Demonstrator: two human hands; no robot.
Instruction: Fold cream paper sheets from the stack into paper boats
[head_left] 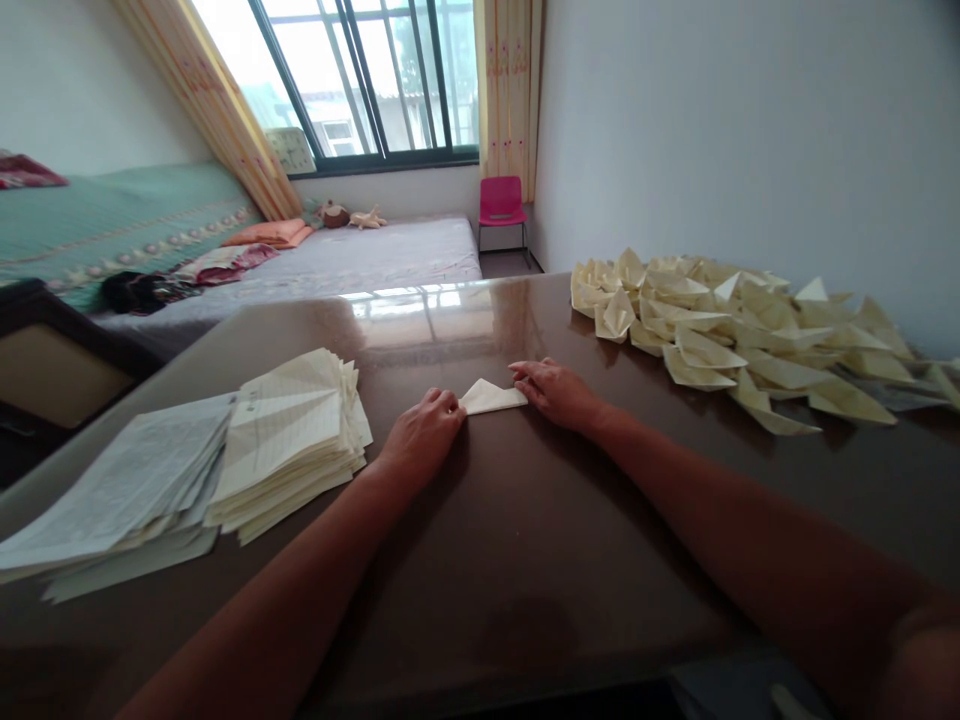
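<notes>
- Folded paper strip (493, 397) with a peaked middle: both ends are hidden, one under the left hand (424, 425), the other under the right hand (556, 392); its exact folds are too small to make out.
- Right thumb mostly out of sight, so whether that hand grips or merely presses the paper, I cannot tell.
- Paper boats (705, 320) overlap one another in a heap on the right; those underneath are partly covered, and the heap runs off the right edge.
- Print on the cream sheets (285, 420) and on the greyish sheets (127, 480) is too blurred to read; the lower layers show only as edges.
- Black bundle (146, 292) on the bed (397, 250): unclear what it is.
- Strip's position: on the glossy brown table (517, 560), between the two hands and touching both.
- Left hand has its fingers curled and pinches the strip's left end; right hand lies over the opposite end, fingers slightly bent, index finger lifted.
- Cream sheets are stacked left of the left hand, beside the greyish ones.
- Boats nearest the front have hollows facing up; the contents are hard to see.
</notes>
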